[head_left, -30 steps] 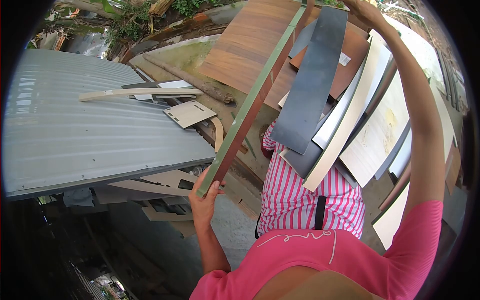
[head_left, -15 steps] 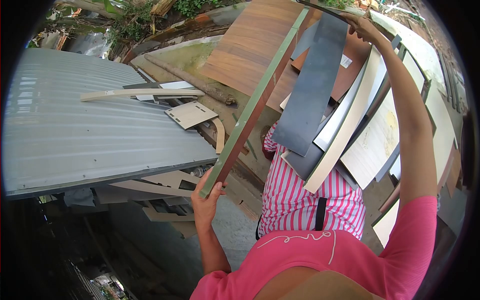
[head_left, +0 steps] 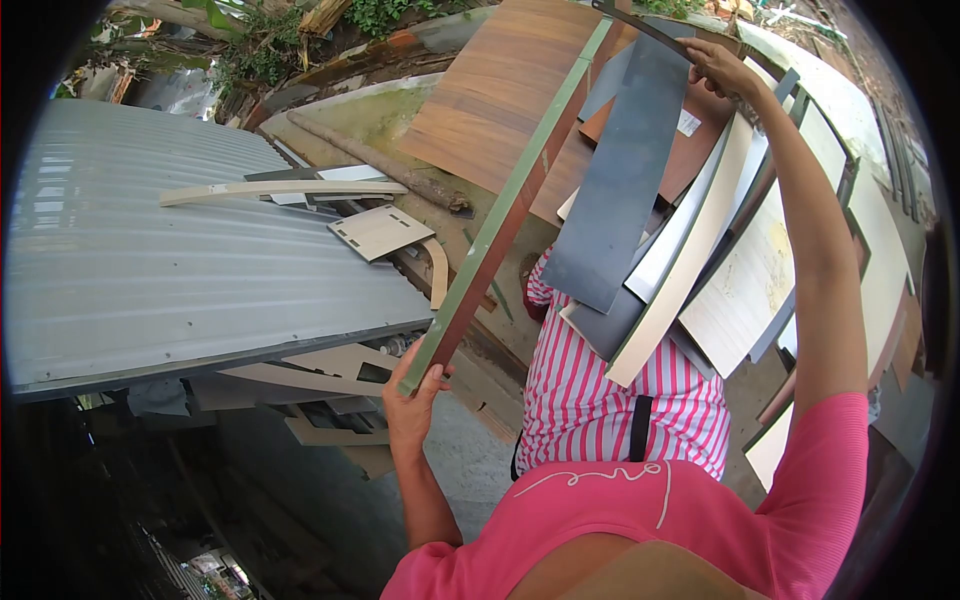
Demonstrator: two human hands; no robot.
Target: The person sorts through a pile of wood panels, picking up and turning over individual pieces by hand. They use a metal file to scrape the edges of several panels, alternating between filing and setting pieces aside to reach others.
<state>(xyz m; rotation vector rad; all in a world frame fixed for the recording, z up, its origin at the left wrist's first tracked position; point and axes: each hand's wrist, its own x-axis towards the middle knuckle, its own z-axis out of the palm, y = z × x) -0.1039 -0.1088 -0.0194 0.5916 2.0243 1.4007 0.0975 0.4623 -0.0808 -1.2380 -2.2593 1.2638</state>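
Note:
My left hand (head_left: 410, 395) is closed around the near end of a long narrow board (head_left: 500, 228), which has a pale green edge and a reddish-brown face. The board slants up and away to the top of the view. At the upper right, my right hand (head_left: 718, 72) is closed on a thin, dark, blade-like tool (head_left: 640, 24), whose tip lies at the board's far end. Beneath the right arm, a dark grey panel (head_left: 625, 170) rests on a heap of offcuts, with a curved beige strip (head_left: 690, 250) beside it.
A corrugated metal sheet (head_left: 180, 270) spans the left side, bearing a long beige strip (head_left: 280, 187) and a slotted panel (head_left: 380, 232). Beyond the board lies a large wood-grain sheet (head_left: 490, 90). A log (head_left: 380, 160) lies on the ground. More panels (head_left: 760, 280) crowd the right.
My right hand and the dark tool have shifted slightly toward me along the far end of the board. My left hand keeps its hold, nearly still.

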